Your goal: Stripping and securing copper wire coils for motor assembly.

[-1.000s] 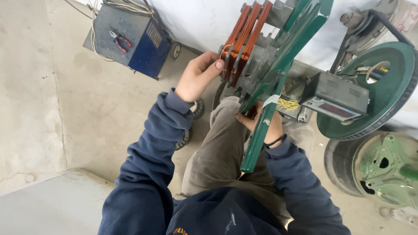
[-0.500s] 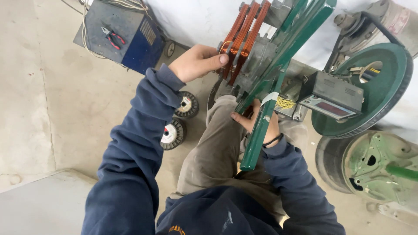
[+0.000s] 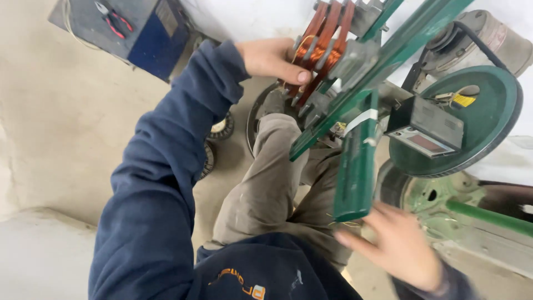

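Left hand (image 3: 275, 58) is up at the copper coils (image 3: 322, 47), fingers bent, thumb tip pressing on the lower edge of the windings; it touches them but isn't wrapped round. The coils sit on a grey metal former clamped near the top of a green frame (image 3: 383, 66). Coil loops are long & narrow, long axis slanting from upper right down to lower left, pointing toward the person's knee (image 3: 272, 161).

Green frame bar runs diag. from the top right corner of view down to mid-picture. A second green arm (image 3: 355, 161) hangs off it, long axis nearly vertical, free end pointing down at the lap.

Right hand (image 3: 402, 244) is just below that arm's lower end, fingers spread & loose, blurred; holds nothing, can't tell if a fingertip touches the arm.

Around: small grey counter box (image 3: 427, 128) w/ red display just right of the arm, in front of a big green pulley wheel (image 3: 483, 116). Grey motor (image 3: 488, 39) behind, top right. On the floor (image 3: 66, 128): blue box (image 3: 144, 33) top left w/ red-handled pliers (image 3: 114, 16) on it, two round wire brush wheels (image 3: 222, 128) beside the left sleeve. Green arm & box crowd the space between the hands.
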